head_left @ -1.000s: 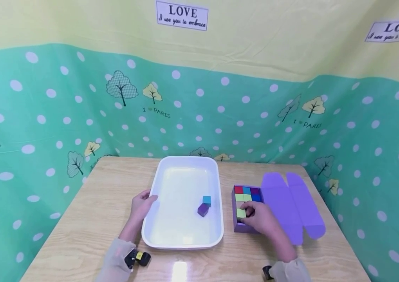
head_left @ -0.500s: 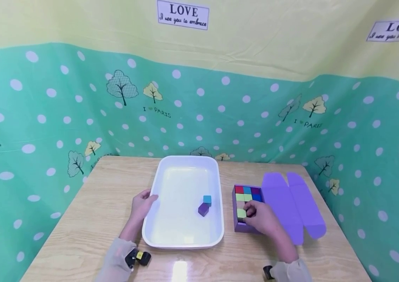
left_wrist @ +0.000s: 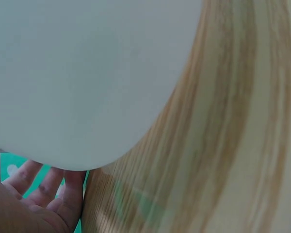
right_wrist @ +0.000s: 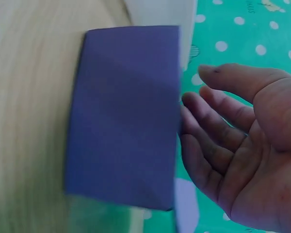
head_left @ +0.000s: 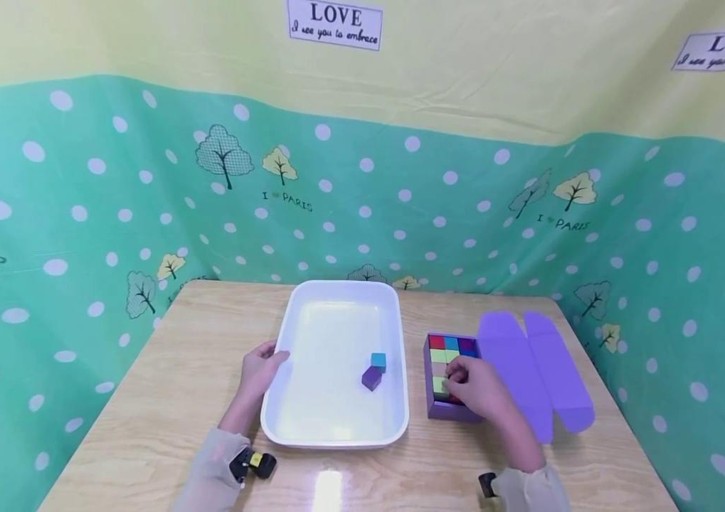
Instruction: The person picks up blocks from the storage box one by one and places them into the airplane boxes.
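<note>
My left hand (head_left: 258, 370) grips the left rim of a white tray (head_left: 324, 405), thumb over the edge and fingers at its outer side. In the left wrist view, fingers (left_wrist: 63, 199) curl beneath the tray wall. A blue cube (head_left: 378, 360) and a purple cube (head_left: 371, 379) lie inside the tray, to the right. My right hand (head_left: 480, 387) hovers over a purple box (head_left: 454, 412) of coloured cubes, with a light green cube (head_left: 440, 385) beside the thumb. In the right wrist view, nothing shows between the bent fingers and thumb. The hand hides part of the box.
The box's purple lid (head_left: 522, 380) lies unfolded to its right. All of this is on a wooden table (head_left: 208, 320). A green dotted cloth (head_left: 362, 192) hangs behind and along the sides.
My right hand has lifted slightly away from the cubes, and a red cube beside the light green one now shows. My left hand and the tray stay put; the head view shifts slightly.
</note>
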Available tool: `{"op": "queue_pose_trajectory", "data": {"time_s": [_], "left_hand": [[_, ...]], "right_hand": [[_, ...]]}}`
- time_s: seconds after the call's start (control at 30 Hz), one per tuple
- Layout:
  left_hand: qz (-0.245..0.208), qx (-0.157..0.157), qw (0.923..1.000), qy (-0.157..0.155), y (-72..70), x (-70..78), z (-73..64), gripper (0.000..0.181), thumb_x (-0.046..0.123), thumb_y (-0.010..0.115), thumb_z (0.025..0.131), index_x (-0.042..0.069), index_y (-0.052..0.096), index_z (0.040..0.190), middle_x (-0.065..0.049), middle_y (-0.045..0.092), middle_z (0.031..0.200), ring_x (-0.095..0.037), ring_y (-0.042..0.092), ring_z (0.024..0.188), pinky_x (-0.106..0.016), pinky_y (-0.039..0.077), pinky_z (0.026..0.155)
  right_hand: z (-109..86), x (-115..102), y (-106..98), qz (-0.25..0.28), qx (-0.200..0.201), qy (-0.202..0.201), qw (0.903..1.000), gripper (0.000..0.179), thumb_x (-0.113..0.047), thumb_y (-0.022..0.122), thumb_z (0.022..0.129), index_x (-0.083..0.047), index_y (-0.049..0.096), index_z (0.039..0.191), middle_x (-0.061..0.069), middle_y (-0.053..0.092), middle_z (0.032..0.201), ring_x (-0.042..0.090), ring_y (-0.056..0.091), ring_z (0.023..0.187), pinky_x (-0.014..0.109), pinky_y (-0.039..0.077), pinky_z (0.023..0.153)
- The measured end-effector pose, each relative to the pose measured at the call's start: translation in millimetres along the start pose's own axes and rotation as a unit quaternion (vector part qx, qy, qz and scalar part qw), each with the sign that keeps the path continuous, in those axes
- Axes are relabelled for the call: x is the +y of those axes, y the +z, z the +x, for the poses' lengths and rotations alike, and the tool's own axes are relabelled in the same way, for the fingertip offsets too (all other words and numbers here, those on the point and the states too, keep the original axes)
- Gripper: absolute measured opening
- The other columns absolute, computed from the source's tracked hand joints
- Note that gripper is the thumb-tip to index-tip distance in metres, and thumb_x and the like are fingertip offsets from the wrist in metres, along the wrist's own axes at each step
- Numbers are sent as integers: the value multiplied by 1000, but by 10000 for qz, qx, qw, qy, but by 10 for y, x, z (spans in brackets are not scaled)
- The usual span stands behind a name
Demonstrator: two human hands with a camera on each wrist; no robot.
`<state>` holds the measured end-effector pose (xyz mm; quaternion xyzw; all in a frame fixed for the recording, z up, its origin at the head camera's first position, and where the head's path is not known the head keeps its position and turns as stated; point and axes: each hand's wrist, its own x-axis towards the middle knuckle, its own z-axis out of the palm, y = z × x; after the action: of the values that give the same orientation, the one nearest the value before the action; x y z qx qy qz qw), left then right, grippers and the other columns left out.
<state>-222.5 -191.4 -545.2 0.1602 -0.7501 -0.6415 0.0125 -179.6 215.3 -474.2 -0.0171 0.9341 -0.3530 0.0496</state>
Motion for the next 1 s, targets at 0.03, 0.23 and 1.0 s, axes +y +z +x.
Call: {"op": "queue_pose_trajectory", "data": {"time_s": [0.03, 0.23, 1.0], "left_hand": [[-5, 3, 10000, -2, 3, -3, 3, 49, 14, 66, 86, -5, 55, 130, -28, 58, 124, -38, 59, 108, -38, 55, 87], [-22, -20, 10000, -28, 17, -5, 2, 49, 14, 66, 86, -4, 55, 130, -28, 57, 126, -38, 59, 109, -38, 54, 88], [146, 30, 9999, -40, 26, 32, -10, 51, 17, 66, 86, -5, 54, 131, -28, 56, 126, -38, 57, 112, -43, 50, 94]], "right_hand": [[6, -33, -8, -39, 42, -22, 10000, 11, -14, 73, 85, -11, 68, 94, -3, 63, 79, 14, 56, 72, 29, 52, 63], [85, -319, 26, -137, 236, -530, 9982, 5, -16, 69, 88, -12, 70, 91, -6, 64, 79, 12, 58, 72, 29, 54, 63], [731, -1363, 665, -1089, -489, 443, 9919, 10, -7, 68, 79, -4, 59, 82, 6, 54, 68, 20, 53, 60, 30, 46, 55]]}}
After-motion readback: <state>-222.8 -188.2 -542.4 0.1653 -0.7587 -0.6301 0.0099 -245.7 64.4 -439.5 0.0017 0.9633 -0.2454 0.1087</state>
